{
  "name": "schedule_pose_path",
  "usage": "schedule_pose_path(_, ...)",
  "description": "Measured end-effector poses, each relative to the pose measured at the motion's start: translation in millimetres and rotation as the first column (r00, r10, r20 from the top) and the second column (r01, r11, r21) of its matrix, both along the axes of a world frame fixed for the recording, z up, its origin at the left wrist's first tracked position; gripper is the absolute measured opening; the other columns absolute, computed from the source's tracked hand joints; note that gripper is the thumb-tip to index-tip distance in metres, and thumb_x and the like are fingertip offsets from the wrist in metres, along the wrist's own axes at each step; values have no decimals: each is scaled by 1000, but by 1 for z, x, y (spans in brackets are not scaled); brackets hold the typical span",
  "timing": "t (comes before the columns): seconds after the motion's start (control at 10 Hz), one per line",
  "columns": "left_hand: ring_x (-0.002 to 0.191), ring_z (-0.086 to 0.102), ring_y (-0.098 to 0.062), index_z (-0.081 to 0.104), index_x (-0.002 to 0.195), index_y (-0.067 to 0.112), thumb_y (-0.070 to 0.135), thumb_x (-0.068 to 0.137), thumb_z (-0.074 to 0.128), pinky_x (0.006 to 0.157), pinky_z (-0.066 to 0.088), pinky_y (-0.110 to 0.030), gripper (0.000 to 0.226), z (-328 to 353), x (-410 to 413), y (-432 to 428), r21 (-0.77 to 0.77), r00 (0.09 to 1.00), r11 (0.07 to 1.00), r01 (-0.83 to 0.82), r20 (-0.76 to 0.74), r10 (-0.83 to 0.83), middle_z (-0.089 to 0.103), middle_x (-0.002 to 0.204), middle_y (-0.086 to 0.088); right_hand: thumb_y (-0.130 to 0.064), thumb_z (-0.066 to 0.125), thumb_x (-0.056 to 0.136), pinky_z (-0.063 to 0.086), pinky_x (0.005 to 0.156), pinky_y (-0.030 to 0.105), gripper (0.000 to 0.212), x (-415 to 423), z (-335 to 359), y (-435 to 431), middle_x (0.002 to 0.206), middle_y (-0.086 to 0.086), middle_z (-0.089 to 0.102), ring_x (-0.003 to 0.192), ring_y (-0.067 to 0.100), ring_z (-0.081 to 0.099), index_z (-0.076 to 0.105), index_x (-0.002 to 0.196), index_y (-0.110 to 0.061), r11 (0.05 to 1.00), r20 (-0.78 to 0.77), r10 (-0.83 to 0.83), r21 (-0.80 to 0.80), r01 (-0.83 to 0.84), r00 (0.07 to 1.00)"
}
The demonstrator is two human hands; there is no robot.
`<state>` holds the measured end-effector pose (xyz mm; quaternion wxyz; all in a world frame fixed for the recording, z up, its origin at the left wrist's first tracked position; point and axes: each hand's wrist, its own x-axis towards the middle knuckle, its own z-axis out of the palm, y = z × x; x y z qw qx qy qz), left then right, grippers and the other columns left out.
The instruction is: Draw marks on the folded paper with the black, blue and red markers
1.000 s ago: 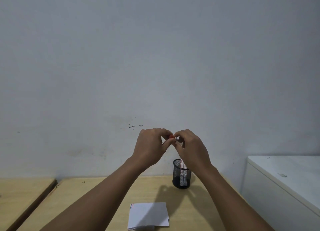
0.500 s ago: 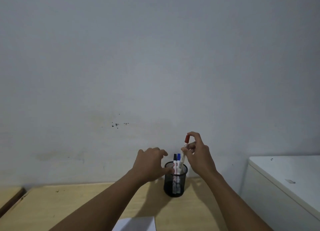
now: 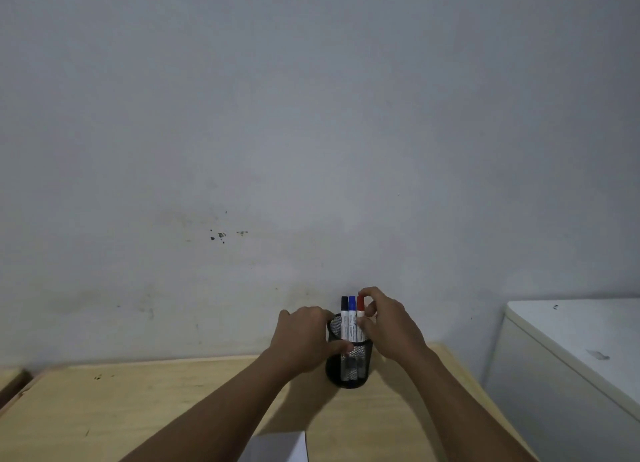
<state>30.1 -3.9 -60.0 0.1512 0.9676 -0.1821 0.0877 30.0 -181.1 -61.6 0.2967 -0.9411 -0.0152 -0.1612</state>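
A black mesh pen holder (image 3: 349, 371) stands at the back of the wooden table (image 3: 138, 413). Three capped markers stand upright in it side by side: the black marker (image 3: 344, 314), the blue marker (image 3: 352, 314) and the red marker (image 3: 360, 306). My right hand (image 3: 389, 326) pinches the red marker by its cap and upper barrel. My left hand (image 3: 306, 340) grips the holder's left side. A corner of the folded white paper (image 3: 277, 449) shows at the bottom edge, between my forearms.
A plain grey wall rises directly behind the holder. A white cabinet (image 3: 571, 357) stands to the right of the table. Another wooden surface (image 3: 10, 380) peeks in at the far left.
The red marker, capped between both hands a second ago, has gone down into the holder beside the other two. My left hand has taken hold of the holder. The view tilted up from the paper.
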Motion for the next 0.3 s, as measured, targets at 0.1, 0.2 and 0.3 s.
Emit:
schedule_pose_path(0.1, 108, 60, -18, 61, 125, 34, 68, 79, 63, 93, 42, -43, 57, 1, -1, 2, 9, 1000, 1000, 9, -6, -9, 68, 122, 5, -27, 47, 102, 53, 91, 42, 45, 0, 1, 0, 131, 4, 58, 119, 21, 54, 43, 147, -31, 997, -31, -8, -79, 5, 999)
schedule_pose_path(0.2, 116, 58, -19, 57, 131, 32, 68, 81, 61, 99, 39, -45, 62, 6, -7, 4, 9, 1000, 1000, 16, -17, -15, 64, 131, 3, -33, 34, 106, 51, 92, 40, 46, -4, 5, 1, 134, 6, 54, 122, 22, 50, 37, 152, -33, 991, -46, -18, -134, 12, 999)
schedule_pose_path(0.3, 131, 49, -19, 49, 141, 25, 68, 84, 55, 107, 34, -47, 71, 20, -17, 11, 17, 999, 1000, -16, 40, 15, 54, 144, 3, -33, 36, 107, 51, 90, 36, 45, -14, 15, 6, 136, 4, 53, 124, 19, 49, 36, 152, -34, 993, 9, -23, -113, 24, 1000)
